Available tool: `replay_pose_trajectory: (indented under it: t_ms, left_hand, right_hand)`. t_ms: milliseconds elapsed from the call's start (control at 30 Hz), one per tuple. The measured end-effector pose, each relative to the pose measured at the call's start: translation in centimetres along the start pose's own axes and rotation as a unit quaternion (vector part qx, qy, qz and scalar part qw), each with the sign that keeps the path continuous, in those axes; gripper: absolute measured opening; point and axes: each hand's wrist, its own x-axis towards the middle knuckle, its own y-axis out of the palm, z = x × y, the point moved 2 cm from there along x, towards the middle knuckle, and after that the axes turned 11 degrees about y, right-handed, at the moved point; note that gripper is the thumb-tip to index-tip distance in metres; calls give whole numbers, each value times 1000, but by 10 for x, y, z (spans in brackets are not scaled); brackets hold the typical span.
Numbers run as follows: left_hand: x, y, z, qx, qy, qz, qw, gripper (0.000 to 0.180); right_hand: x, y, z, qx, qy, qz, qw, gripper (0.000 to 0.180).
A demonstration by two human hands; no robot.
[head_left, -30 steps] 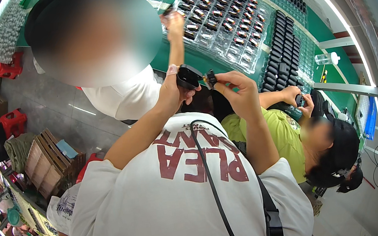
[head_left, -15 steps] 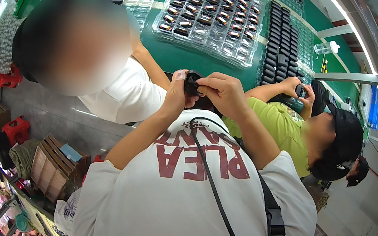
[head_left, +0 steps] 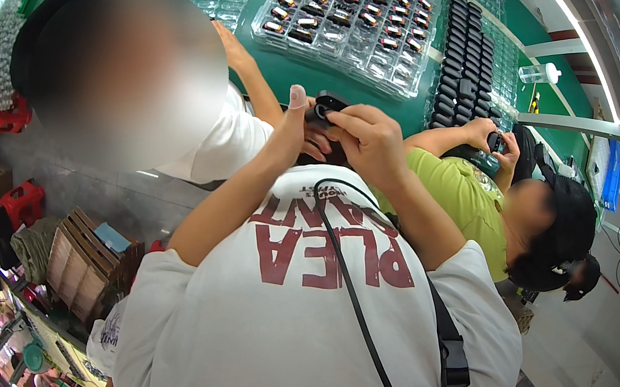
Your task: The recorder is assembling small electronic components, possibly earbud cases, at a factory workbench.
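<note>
A small black plastic case [head_left: 331,100] with a rounded body is held up in front of my chest. My left hand [head_left: 298,133] grips it from the left, thumb standing up and the other fingers curled beneath. On the case's near side, my right hand [head_left: 370,136] pinches with thumb and fingertips; any small part between those fingertips is hidden. A ring-like round opening shows on the case between the two hands. Beyond them, a clear tray [head_left: 352,47] on the green table holds rows of small black pieces with white and red marks.
Rows of black rounded shells [head_left: 461,51] lie in a clear tray at the right, near a clear bottle [head_left: 539,74]. A co-worker in white sits close at left; another in a green shirt [head_left: 451,200] handles a black piece at right. Brown crates [head_left: 80,264] stand left.
The case has turned in my hands, so its round opening now shows. My left thumb has lifted off it. The left co-worker's arm has moved forward over the table.
</note>
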Motion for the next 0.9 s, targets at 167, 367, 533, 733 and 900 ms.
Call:
replay_pose_trajectory:
  t_ms: [167, 367, 533, 733, 900]
  left_hand:
    - [-5, -7, -16, 210, 41, 32, 976, 41]
    - [-8, -13, -19, 120, 37, 49, 991, 29]
    - [-15, -9, -19, 125, 45, 91, 987, 26]
    - [-26, -10, -22, 304, 169, 143, 927, 30]
    - [-32, -7, -12, 433, 346, 114, 824, 39]
  right_hand:
    - [-1, -1, -4, -55, 7, 46, 997, 10]
    - [0, -23, -3, 8, 11, -102, 995, 24]
    - [-6, -1, -34, 363, 332, 224, 841, 34]
    - [-4, -8, -25, 132, 193, 275, 933, 38]
    - [-14, 2, -19, 44, 82, 159, 983, 41]
